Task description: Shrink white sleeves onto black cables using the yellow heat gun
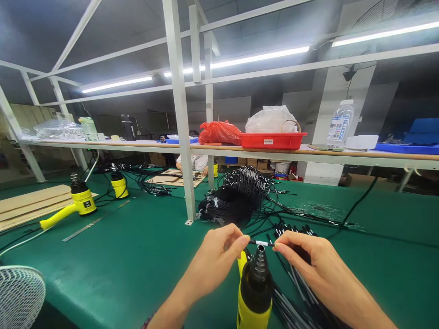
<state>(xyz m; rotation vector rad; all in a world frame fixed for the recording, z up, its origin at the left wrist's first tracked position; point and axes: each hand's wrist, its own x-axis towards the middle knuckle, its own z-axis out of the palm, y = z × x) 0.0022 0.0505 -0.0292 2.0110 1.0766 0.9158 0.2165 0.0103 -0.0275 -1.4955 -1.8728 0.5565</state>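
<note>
Left hand (214,258) and right hand (308,256), fingers pinched on a white-banded black wire (261,243), just above heat gun nozzle (259,260).

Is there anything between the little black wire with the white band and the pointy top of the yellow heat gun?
Nothing visible. The left hand and right hand pinch the thin black wire with a white band at each end, and it sits right above the black nozzle of the yellow heat gun with only open air between them.
</note>
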